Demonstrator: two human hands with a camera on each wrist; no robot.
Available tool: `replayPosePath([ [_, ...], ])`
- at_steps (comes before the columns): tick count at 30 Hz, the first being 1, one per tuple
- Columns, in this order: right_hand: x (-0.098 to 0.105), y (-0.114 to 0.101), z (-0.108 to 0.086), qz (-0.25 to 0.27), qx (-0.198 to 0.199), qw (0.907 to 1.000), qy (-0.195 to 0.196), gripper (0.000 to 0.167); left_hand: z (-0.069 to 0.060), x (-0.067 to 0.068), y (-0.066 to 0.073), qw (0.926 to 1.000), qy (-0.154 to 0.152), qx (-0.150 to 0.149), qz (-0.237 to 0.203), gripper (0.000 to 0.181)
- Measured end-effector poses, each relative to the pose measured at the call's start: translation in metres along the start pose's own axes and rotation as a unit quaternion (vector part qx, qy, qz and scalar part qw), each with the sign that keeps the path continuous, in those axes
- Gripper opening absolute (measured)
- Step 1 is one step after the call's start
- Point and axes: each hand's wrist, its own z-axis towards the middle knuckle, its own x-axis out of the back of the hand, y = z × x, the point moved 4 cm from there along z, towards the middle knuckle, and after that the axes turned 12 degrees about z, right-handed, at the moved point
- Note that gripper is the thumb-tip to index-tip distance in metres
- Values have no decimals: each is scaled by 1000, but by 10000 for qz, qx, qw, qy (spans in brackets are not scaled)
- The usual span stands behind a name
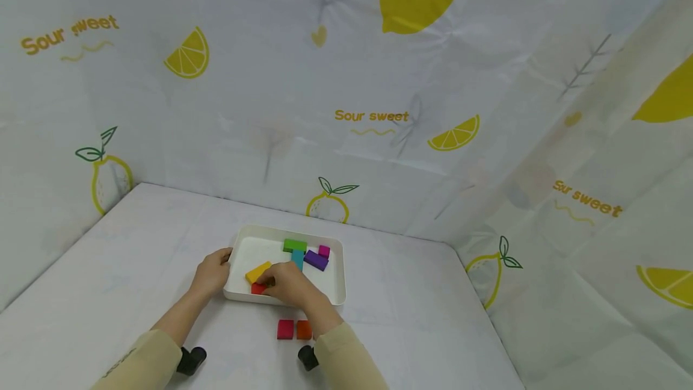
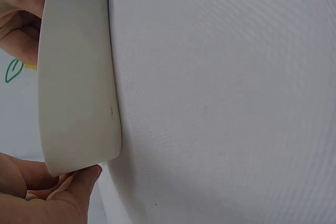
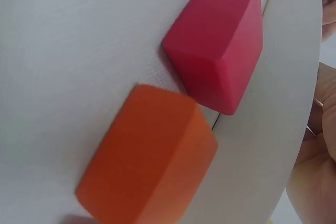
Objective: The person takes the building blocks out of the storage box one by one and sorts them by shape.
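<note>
A white tray (image 1: pixel 234 294) stands on the table, with my left hand (image 1: pixel 212 272) gripping its left wall; the left wrist view shows the fingers (image 2: pixel 79 187) at the tray's corner. Inside the tray my right hand (image 1: pixel 289 284) has its fingertips on a red block (image 1: pixel 258 289) near the front wall. A yellow block (image 1: pixel 258 272) lies just behind the red one. In the right wrist view the tray wall (image 3: pixel 283 77) hides the fingertips of my right hand (image 3: pixel 315 156).
Green (image 1: pixel 295 245), blue (image 1: pixel 297 258), purple (image 1: pixel 316 260) and magenta (image 1: pixel 323 251) blocks lie in the tray's right half. In front of the tray, a crimson block (image 1: pixel 285 329) and an orange block (image 1: pixel 304 330) sit side by side on the white cloth.
</note>
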Motion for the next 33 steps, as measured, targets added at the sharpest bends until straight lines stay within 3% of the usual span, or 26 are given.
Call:
replayPosePath([
  [14,0,1,0,15,-106,9999,-44,25,0,0,0,10000,38,-12,12,50],
  [33,7,8,-2,111,-205,9993,276,24,0,1,1,10000,20,18,16,49],
])
